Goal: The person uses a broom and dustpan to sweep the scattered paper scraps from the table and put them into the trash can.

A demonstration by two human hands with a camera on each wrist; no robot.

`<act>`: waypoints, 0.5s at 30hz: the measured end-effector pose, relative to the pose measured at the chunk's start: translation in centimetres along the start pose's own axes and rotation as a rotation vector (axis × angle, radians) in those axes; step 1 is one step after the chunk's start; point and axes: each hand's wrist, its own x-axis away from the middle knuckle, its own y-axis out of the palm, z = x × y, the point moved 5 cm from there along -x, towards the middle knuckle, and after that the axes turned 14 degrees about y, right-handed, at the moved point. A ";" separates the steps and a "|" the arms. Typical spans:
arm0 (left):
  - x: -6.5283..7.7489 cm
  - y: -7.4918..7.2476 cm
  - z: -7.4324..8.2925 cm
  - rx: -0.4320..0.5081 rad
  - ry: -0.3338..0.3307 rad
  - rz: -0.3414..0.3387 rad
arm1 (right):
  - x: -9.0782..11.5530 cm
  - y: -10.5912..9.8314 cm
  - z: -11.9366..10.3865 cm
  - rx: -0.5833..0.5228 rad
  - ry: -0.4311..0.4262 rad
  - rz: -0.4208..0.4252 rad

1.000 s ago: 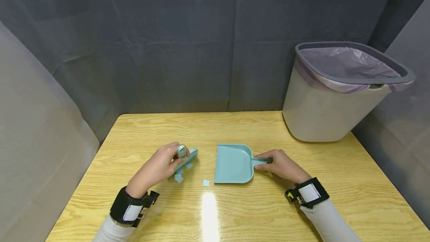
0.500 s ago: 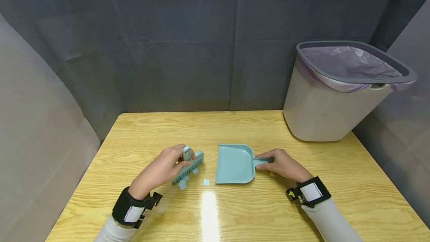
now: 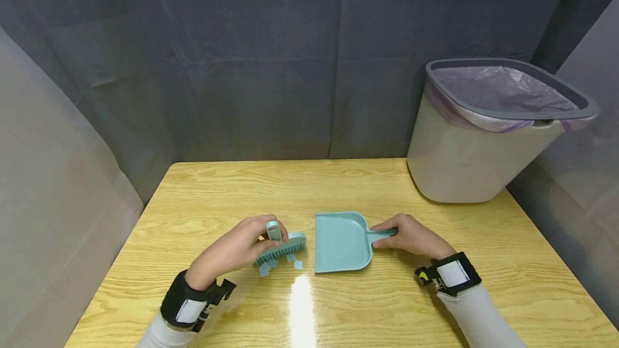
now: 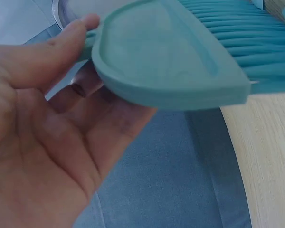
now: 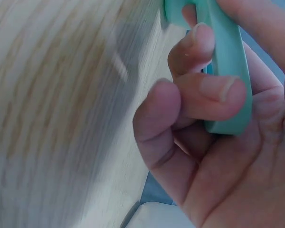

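In the head view my left hand (image 3: 242, 246) grips the handle of a teal hand brush (image 3: 296, 241), bristles down at the table. Several pale blue paper scraps (image 3: 264, 269) lie along the bristles' near side, and one square scrap (image 3: 298, 265) sits close to the dustpan's front edge. The left wrist view shows thumb and fingers around the brush (image 4: 156, 52), its bristles fanning to the upper right. My right hand (image 3: 411, 238) holds the matching dustpan (image 3: 340, 241) by its handle, the pan flat with its open edge facing the brush. Fingers curl around that handle (image 5: 228, 71) in the right wrist view.
A grey bin (image 3: 464, 149) with a purple liner stands at the table's back right. Dark cloth (image 3: 251, 69) hangs behind the wooden table (image 3: 232, 187), and pale cloth panels flank both sides.
The brush in my left hand has swept rightward and slightly nearer, turning more level, and scraps moved right with it. The dustpan has shifted slightly right and nearer.
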 end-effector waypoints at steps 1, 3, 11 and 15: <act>0.0 0.0 0.0 0.002 0.004 -0.008 | 0.0 0.0 0.0 -0.002 0.001 0.000; 0.0 0.0 0.1 0.007 0.010 -0.020 | 0.1 0.0 0.0 -0.004 0.000 -0.004; 0.1 -0.6 0.4 -0.013 0.000 0.018 | 0.2 -0.2 -0.1 0.012 0.011 -0.023; 0.3 -1.4 0.2 -0.041 -0.026 0.069 | 0.3 -0.2 -0.2 0.006 0.012 -0.045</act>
